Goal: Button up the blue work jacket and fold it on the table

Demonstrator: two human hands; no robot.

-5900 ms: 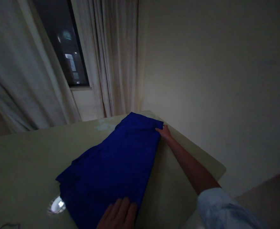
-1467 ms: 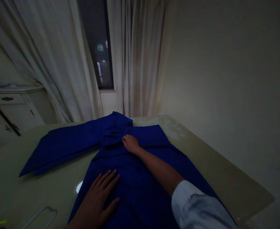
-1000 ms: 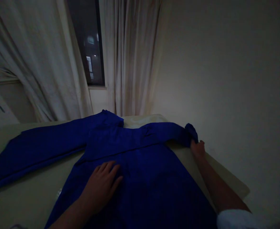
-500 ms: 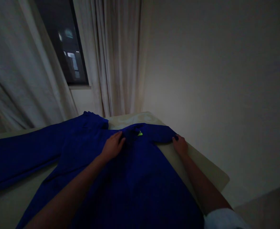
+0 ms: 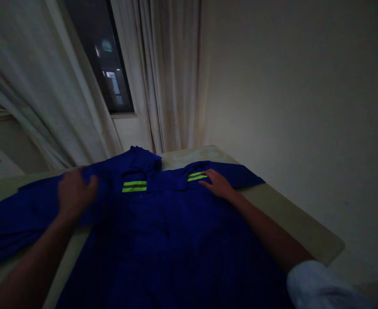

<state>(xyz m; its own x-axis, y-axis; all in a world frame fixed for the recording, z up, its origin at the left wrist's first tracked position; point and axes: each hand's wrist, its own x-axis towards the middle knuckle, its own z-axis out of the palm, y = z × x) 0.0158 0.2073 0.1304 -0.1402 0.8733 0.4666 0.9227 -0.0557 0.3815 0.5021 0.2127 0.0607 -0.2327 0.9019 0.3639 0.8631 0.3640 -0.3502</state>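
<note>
A blue jacket (image 5: 176,231) with yellow-green stripes (image 5: 134,186) lies spread on the table (image 5: 304,231), filling the lower centre of the frame. The right hand (image 5: 219,185) rests flat and open on it at centre. The blurred left hand (image 5: 74,193), at centre left, touches the sleeve; whether it grips, I cannot tell.

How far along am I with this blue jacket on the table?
Done: blue jacket lies spread flat on the table, yellow stripes showing. In hand: right hand presses flat beside a stripe; left hand, blurred, is at the sleeve. Left: that sleeve lies outstretched, not folded in.
</note>
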